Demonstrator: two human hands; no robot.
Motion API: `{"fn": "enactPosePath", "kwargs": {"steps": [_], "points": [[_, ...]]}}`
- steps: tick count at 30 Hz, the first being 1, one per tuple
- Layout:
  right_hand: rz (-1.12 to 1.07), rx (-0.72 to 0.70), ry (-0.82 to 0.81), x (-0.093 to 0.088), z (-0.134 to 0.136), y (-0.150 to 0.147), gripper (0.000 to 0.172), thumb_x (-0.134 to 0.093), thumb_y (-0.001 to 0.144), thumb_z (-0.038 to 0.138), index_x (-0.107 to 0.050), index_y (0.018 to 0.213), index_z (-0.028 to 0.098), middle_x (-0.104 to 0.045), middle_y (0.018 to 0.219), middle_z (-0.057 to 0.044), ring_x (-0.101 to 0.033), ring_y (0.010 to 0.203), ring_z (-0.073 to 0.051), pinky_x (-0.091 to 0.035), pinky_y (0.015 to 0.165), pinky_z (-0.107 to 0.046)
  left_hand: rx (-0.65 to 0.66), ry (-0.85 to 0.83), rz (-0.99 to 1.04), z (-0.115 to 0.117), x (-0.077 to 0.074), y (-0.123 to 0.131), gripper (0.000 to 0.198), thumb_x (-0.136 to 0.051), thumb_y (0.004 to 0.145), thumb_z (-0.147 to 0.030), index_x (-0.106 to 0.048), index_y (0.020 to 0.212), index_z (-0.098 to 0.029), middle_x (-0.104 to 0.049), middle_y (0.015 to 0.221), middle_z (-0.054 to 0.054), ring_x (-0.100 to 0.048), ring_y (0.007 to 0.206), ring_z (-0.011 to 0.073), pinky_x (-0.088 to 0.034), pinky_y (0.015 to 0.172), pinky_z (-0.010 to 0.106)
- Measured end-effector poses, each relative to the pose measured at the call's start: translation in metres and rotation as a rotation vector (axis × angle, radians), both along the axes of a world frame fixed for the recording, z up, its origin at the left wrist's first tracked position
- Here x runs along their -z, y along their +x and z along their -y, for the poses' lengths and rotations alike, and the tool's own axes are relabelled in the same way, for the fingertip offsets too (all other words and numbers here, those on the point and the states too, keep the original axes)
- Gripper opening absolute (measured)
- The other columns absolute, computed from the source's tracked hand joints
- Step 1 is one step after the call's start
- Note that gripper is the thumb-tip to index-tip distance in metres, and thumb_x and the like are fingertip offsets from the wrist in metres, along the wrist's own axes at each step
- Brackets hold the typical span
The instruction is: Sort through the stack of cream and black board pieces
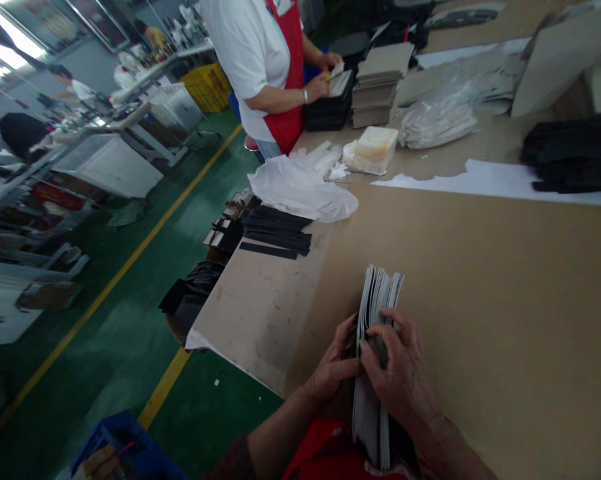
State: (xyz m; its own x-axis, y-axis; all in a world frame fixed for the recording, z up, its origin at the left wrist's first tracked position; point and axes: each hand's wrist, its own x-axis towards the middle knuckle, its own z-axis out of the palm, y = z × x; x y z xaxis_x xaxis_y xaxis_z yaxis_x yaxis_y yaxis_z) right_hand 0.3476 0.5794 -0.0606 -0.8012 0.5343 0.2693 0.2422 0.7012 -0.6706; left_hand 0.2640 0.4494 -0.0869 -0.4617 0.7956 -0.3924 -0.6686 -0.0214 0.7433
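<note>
Bare table (480, 280) ahead; black strips (276, 235) and plastic bag (300, 187) crowd left.

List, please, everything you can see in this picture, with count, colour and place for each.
stack of sheets: one, grey-white, on edge on the table, near side, between both hands
table: one, brown board top, right half of the view
black strips: one small pile, black, left edge of the table
plastic bag: one, white, beyond the strips
pale block: one, cream, mid table
grey board stack: one, grey, far end by the co-worker
black pile: one, black, far right
co-worker: one, white shirt and red apron, far end of the table
floor: green with yellow lines, left
left hand: grip on the stack's left face
right hand: grip on the stack's right face
</note>
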Motion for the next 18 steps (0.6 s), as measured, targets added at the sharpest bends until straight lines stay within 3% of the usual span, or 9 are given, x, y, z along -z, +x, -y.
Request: {"fn": "enactPosePath", "kwargs": {"steps": [3,7,11,14,18], "points": [[0.01,0.011,-0.105,0.002,0.006,-0.002,0.021,-0.063,0.093,0.036,-0.057,0.107,0.022,-0.047,0.138,-0.015,-0.049,0.127,-0.034,-0.05,0.102,-0.057,-0.003,-0.051,-0.053,0.0,0.001,0.001,0.087,-0.073,0.07,-0.014,-0.046,0.151,-0.032,-0.053,0.154,0.004,-0.044,0.144,0.033,-0.031,0.122,0.047],[0.005,0.164,-0.209,0.008,0.02,-0.006,0.067,-0.073,0.084,0.04,-0.042,0.14,0.018,-0.032,0.155,-0.022,-0.037,0.143,-0.037,-0.048,0.108,-0.055,-0.028,-0.052,-0.11,-0.003,0.005,0.005,0.084,-0.07,0.074,-0.019,-0.043,0.153,-0.028,-0.045,0.161,0.005,-0.034,0.151,0.0332,-0.021,0.128,0.049],[0.062,0.311,-0.319,0.011,0.024,-0.009,0.102,-0.075,0.078,0.041,-0.018,0.158,0.014,-0.026,0.162,-0.023,-0.026,0.152,-0.038,-0.037,0.118,-0.057,-0.027,-0.051,-0.049,-0.009,0.005,0.012,0.087,-0.07,0.072,-0.018,-0.042,0.153,-0.027,-0.048,0.158,0.008,-0.04,0.148,0.0341,-0.025,0.127,0.051],[0.176,0.368,-0.493,0.006,0.017,-0.008,0.111,-0.072,0.076,0.043,-0.01,0.162,0.011,-0.031,0.162,-0.023,-0.036,0.149,-0.039,-0.039,0.118,-0.055,0.017,-0.124,-0.123,-0.009,0.009,0.014,0.092,-0.074,0.07,-0.021,-0.039,0.155,-0.028,-0.045,0.159,0.008,-0.036,0.15,0.0357,-0.024,0.128,0.051],[0.311,0.368,-0.68,0.002,0.002,0.002,0.106,-0.065,0.076,0.036,-0.011,0.164,0.014,-0.045,0.155,-0.023,-0.055,0.135,-0.042,-0.046,0.11,-0.057,0.083,-0.181,-0.275,-0.007,0.019,0.015,0.095,-0.077,0.071,-0.033,-0.037,0.157,-0.031,-0.027,0.169,0.003,-0.013,0.159,0.0356,-0.014,0.131,0.05]]}}
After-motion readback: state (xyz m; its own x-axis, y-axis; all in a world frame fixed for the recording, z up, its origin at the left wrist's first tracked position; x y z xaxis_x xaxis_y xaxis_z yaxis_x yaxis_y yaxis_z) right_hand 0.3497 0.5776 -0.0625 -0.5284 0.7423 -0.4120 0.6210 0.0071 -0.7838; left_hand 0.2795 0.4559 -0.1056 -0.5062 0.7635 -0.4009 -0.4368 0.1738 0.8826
